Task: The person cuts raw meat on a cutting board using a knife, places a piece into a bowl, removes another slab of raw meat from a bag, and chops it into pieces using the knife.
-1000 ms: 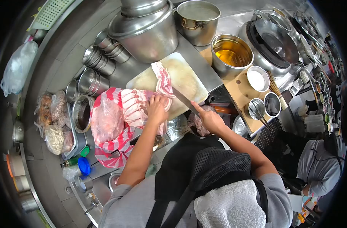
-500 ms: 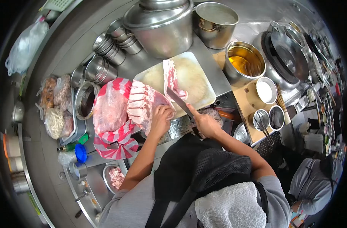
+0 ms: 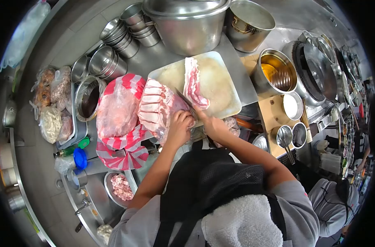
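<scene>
A pale cutting board carries a cut strip of raw meat, pink with white fat. Beside the strip, a large slab of raw ribs overhangs the board's left edge, its rib ends showing as pale bars. My left hand grips the slab's near right end with curled fingers. In my right hand, fingers closed round its handle, is a knife. Its blade lies along the slab's right edge, close to my left fingertips; how deep it sits is unclear. The handle is mostly hidden by my hand.
A red-and-white striped bag of meat adjoins the slab. Beyond the board stand a big lidded pot and stacked steel pots. To the right is a pot of amber liquid. A co-worker stands lower right.
The knife has moved left from the cut strip onto the slab's right edge, my right hand with it. My left hand still holds the slab. The whole view has shifted slightly.
</scene>
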